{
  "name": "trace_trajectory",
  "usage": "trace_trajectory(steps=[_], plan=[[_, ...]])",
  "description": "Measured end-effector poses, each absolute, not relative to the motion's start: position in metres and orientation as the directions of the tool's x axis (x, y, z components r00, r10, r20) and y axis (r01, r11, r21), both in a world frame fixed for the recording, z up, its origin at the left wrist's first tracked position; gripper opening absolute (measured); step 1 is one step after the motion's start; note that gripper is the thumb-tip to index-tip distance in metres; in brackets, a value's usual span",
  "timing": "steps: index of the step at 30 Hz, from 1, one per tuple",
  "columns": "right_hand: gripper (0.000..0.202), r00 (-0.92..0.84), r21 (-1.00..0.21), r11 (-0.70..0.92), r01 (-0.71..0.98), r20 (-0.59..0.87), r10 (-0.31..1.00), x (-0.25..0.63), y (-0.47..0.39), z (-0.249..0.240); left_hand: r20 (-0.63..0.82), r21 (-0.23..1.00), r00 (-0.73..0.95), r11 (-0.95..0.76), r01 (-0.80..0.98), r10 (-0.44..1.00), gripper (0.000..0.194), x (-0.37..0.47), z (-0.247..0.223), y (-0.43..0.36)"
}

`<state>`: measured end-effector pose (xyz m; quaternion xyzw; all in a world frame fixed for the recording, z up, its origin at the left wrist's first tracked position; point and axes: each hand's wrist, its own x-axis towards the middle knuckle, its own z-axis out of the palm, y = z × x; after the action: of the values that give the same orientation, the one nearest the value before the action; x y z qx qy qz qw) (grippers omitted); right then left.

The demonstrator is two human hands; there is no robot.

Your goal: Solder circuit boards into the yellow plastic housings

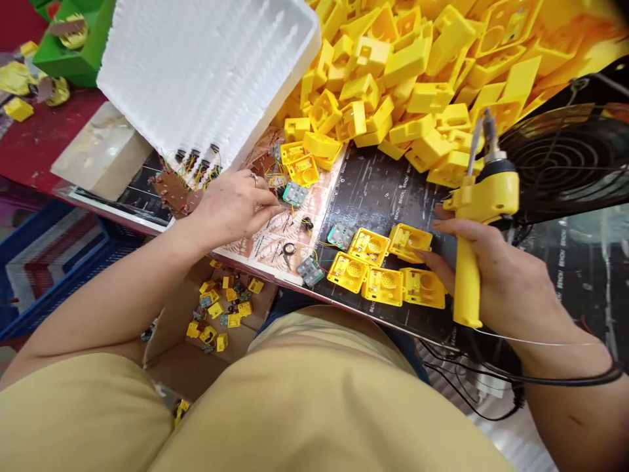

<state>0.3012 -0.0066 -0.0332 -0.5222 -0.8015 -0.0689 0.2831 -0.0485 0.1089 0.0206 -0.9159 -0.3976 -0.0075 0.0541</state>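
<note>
My right hand [511, 282] is wrapped round a yellow soldering gun [466, 275], its metal tip pointing up and away from me. Fingers of that hand also reach the yellow plastic housings [386, 286], which lie in two rows, open side up. My left hand [238, 206] is over the patterned sheet, thumb and fingers drawn together by a small teal-edged circuit board [295, 193] with thin wires. Whatever is between those fingertips is hidden. Two more boards, a grey one [309, 271] and another [340, 235], rest beside the housings.
A large heap of yellow housings [417, 85] fills the back. White foam [206, 72] stands at back left, wired black parts [199, 160] at its edge. A black fan [570, 157] is on the right. Below the table edge sits a cardboard box [171, 328] with yellow pieces; a blue crate [54, 262] is left.
</note>
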Motion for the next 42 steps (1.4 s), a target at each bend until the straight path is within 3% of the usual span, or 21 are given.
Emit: trace_trajectory(steps=[3, 8, 14, 18, 22, 34, 37, 42], plan=[[0.035, -0.264, -0.198, 0.415, 0.888, 0.52, 0.813, 0.298, -0.007, -0.031, 0.137, -0.017, 0.716, -0.722, 0.692, 0.684, 0.04, -0.043, 0.022, 0.115], [0.028, -0.28, -0.186, 0.425, 0.886, 0.516, 0.809, 0.291, -0.007, -0.031, 0.193, -0.085, 0.671, -0.669, 0.738, 0.716, 0.037, -0.026, 0.014, 0.119], [0.031, -0.261, -0.182, 0.403, 0.897, 0.517, 0.815, 0.295, -0.01, -0.031, 0.225, -0.013, 0.664, -0.679, 0.734, 0.713, 0.028, -0.03, 0.005, 0.112], [0.033, -0.235, -0.201, 0.386, 0.901, 0.522, 0.82, 0.296, -0.012, -0.033, 0.295, -0.01, 0.568, -0.592, 0.806, 0.768, 0.025, -0.041, 0.015, 0.104], [0.034, -0.235, -0.215, 0.388, 0.896, 0.512, 0.827, 0.297, -0.016, -0.031, 0.235, 0.006, 0.494, -0.51, 0.86, 0.837, 0.031, -0.054, 0.025, 0.094], [0.04, -0.241, -0.243, 0.408, 0.88, 0.513, 0.824, 0.298, -0.02, -0.034, 0.194, -0.062, 0.651, -0.653, 0.755, 0.734, 0.036, -0.058, -0.007, 0.081], [0.039, -0.238, -0.257, 0.413, 0.874, 0.514, 0.824, 0.299, -0.02, -0.034, 0.228, 0.046, 0.631, -0.655, 0.754, 0.742, 0.035, -0.052, 0.003, 0.086], [0.039, -0.242, -0.291, 0.431, 0.854, 0.51, 0.825, 0.293, -0.015, -0.036, 0.227, 0.436, 0.533, -0.575, 0.692, 0.815, 0.028, -0.019, 0.015, 0.104]])
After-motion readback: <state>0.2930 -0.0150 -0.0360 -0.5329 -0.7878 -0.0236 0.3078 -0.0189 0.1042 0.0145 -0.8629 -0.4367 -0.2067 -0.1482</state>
